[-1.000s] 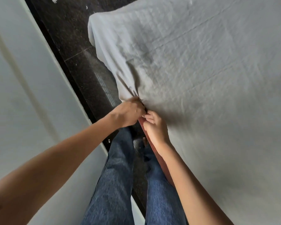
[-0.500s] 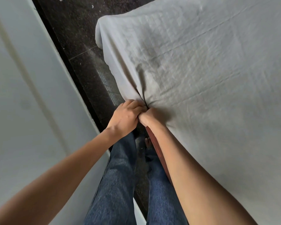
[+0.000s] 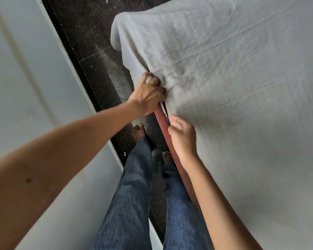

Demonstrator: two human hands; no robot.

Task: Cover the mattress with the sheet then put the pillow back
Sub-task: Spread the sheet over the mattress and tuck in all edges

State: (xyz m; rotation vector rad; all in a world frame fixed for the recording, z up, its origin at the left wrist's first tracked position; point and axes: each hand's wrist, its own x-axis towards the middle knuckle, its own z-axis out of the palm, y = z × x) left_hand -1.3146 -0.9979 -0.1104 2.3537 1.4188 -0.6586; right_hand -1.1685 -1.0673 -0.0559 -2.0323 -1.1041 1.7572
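Dark speckled floor [image 3: 90, 37] runs as a narrow strip between a pale wall [image 3: 25, 87] on the left and the bed [image 3: 162, 123] on the right; that is what my head feed gives me. Of the bed itself I see only its red-brown wooden left side, bare between the two hands and on toward me. A grey-white sheet [image 3: 233, 87] lies spread over the whole bed top, creased in faint straight lines, and hangs over the far left corner in a soft rounded fold. Along the far stretch of the left edge it drapes down toward the floor.

The left hand [image 3: 148, 95] is at the left edge, beyond the right one. Its fingers [image 3: 154, 82] are curled tight into the sheet, gripping a bunch of cloth, and wrinkles fan out from the grip. The right hand [image 3: 183, 139] sits nearer on the same edge, just beside the wood. Its thumb lies on top of the sheet and its fingers [image 3: 171, 131] curl in under the hem, pinching it. A thin strip of cloth shows against the wood just beyond this hand. The two hands are near each other but apart.

The person stands on the floor strip in blue jeans [image 3: 134, 195], feet [image 3: 138, 131] bare, close against the bed.
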